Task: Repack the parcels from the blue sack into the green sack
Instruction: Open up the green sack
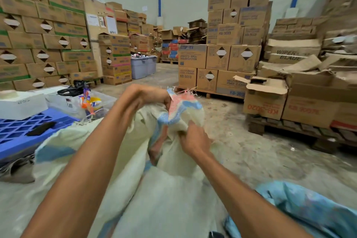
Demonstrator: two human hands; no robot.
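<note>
A large pale greenish-white woven sack with blue and pink stripes fills the lower middle of the view. Its gathered, frayed mouth stands up between my hands. My left hand grips the bunched mouth from the left, fingers curled round the fabric. My right hand pinches the sack cloth lower down on the right. A light blue sack lies crumpled on the floor at the lower right, beside my right forearm. No parcels are visible; the inside of both sacks is hidden.
A blue plastic pallet with white boxes and a clear tub sits at the left. Stacked cardboard cartons on wooden pallets stand ahead and right; more cartons line the left wall. Grey bins stand further back. Bare concrete floor lies right of the sack.
</note>
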